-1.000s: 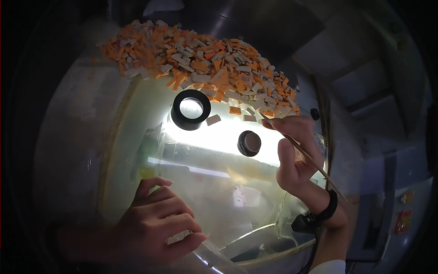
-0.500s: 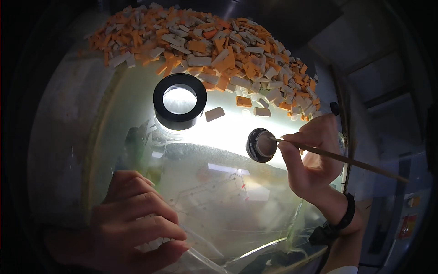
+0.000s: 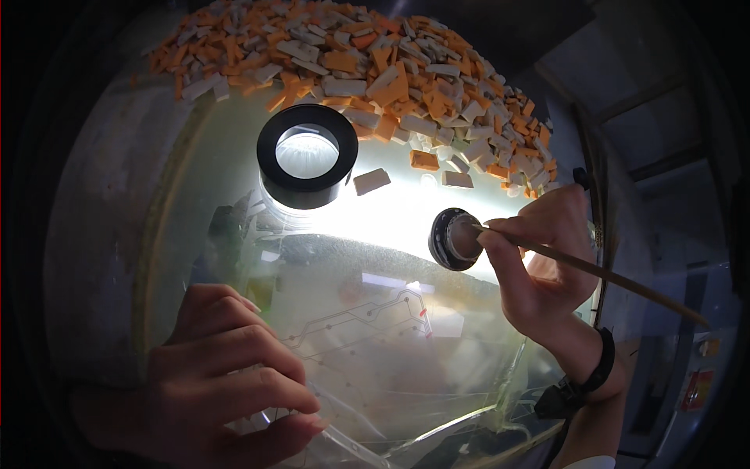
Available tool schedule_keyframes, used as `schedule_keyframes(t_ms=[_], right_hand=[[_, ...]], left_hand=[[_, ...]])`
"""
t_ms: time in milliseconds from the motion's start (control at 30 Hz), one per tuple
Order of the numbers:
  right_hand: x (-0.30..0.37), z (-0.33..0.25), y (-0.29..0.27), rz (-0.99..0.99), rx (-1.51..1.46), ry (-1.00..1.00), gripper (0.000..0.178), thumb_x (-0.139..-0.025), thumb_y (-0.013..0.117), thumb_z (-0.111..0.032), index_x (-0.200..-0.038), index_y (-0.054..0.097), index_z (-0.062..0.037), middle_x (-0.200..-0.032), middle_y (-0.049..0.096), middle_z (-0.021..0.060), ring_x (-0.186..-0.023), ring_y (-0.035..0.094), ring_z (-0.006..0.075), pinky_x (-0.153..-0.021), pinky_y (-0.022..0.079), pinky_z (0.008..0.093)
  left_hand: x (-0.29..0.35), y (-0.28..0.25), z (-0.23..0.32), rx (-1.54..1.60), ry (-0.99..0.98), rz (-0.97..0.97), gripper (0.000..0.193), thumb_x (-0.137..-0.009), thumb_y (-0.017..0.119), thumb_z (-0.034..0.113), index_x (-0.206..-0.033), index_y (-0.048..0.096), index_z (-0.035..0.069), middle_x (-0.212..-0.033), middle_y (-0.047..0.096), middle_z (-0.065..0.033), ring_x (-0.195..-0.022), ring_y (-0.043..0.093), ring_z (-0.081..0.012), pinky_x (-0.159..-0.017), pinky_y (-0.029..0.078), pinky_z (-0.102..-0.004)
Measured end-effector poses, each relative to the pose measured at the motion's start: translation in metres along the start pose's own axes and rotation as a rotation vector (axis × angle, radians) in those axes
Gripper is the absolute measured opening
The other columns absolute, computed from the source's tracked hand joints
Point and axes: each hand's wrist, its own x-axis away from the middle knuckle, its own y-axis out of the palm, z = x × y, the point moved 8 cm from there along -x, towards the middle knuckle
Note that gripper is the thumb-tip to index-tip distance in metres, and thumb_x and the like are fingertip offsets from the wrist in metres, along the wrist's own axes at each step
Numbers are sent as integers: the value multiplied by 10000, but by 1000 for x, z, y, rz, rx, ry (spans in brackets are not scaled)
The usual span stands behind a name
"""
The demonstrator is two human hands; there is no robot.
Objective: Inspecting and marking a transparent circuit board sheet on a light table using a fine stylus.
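My right hand [image 3: 547, 262] pinches a thin wooden stick [image 3: 601, 272] between thumb and fingers. Its tip reaches into a small round dark-rimmed pot [image 3: 455, 238] with a brownish inside; whether the tip ends in bristles is hidden. At the lower left, my left hand [image 3: 234, 375] is curled low over a clear sheet [image 3: 375, 391], with thumb and forefinger tips close together. Anything between those tips is too small to make out. Fine lines, dots and small red marks [image 3: 426, 313] show on the sheet between the hands.
A black-rimmed magnifier loupe [image 3: 306, 156] stands on the brightly lit surface. Beyond it spreads a big heap of orange and white small blocks [image 3: 367, 70], with a loose pale block [image 3: 371, 182] nearer. A dark band [image 3: 601, 359] circles my right wrist.
My view has shifted slightly, so the loupe and heap sit a little higher in it. The stick's tip stays at the pot, and my left hand holds nearly the same pose.
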Motion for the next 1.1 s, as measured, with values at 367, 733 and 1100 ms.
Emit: schedule_keyframes(t_ms=[367,733,1100], right_hand=[[0,1,1,-24,18,-5,141,-616,720,-94,-685,598,-86,-598,487,-6,-610,429,140,-617,280,291],[-3,-6,-8,-74,-38,-92,102,-682,623,-7,-763,561,0,-676,497,54,-615,419,144,-552,312,253],[14,-13,19,-429,-816,446,125,-769,563,-58,-662,554,6,-603,569,91,-515,547,162,-441,415,240]], left_hand=[[0,2,-2,10,-15,16,58,-692,639,176,-667,616,129,-672,582,15,-640,502,-123,-668,358,-295],[-3,2,-1,-33,-8,-40,47,-660,649,161,-688,616,142,-683,576,31,-640,484,-122,-683,345,-306],[-5,5,-5,-45,33,-123,119,-648,652,145,-755,600,152,-721,569,49,-640,454,-129,-642,333,-307]])
